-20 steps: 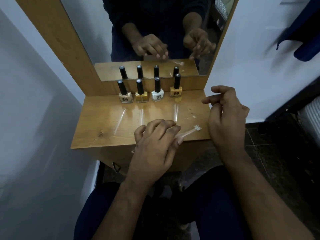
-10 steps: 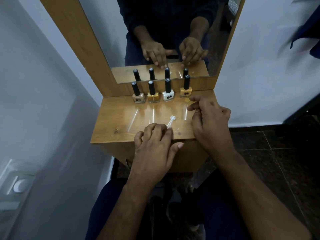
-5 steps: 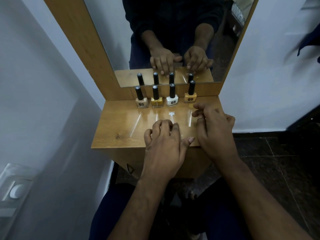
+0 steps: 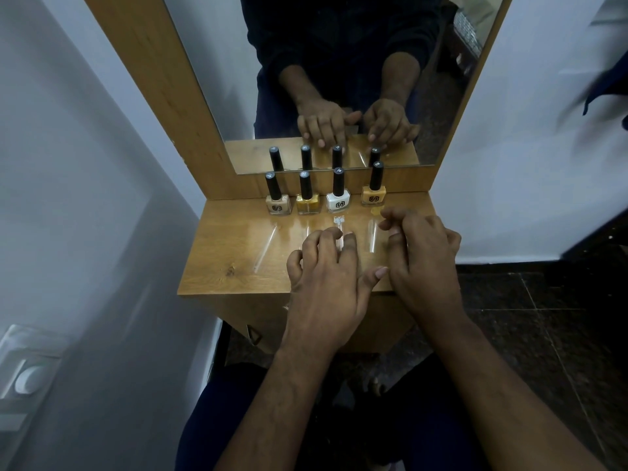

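A thin clear plastic stick lies on the small wooden counter, its tip toward 12 o'clock, just short of the white nail-polish bottle. The left hand curls over it, fingertips pressing down. At its 3 o'clock, the right hand rests curled and empty.

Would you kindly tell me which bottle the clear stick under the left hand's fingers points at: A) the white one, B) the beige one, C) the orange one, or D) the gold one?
A: the clear stick under the left hand ends just in front of the white bottle.
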Motion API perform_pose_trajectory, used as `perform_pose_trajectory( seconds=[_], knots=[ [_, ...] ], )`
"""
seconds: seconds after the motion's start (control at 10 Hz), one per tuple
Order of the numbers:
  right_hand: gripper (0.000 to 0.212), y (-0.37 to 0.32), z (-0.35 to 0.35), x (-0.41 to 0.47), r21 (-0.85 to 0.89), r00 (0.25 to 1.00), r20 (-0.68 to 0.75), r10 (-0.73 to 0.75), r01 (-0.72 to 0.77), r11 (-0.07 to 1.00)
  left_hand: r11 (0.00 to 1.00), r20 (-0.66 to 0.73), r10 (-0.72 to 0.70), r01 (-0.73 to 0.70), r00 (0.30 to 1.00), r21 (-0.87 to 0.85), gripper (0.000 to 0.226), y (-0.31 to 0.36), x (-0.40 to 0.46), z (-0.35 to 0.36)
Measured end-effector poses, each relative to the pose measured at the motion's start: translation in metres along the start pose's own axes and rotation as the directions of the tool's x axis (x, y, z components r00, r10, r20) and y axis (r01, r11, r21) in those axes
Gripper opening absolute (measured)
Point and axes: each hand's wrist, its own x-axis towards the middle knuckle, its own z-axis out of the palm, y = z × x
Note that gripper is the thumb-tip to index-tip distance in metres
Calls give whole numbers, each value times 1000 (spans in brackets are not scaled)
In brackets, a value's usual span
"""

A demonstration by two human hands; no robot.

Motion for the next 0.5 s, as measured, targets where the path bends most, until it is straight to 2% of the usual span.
perform_pose_trajectory(
  seconds=[0.2,0.5],
  knots=[
    [28,2,1,-1,12,996,-85,-27,28,1000,1000,-52,-3,2,999,-22,76,-4,-6,-3],
    [26,3,-7,-4,-36,995,-90,-39,36,999,997,-43,21,-24,999,-71,78,-8,-16,-23]
  ],
)
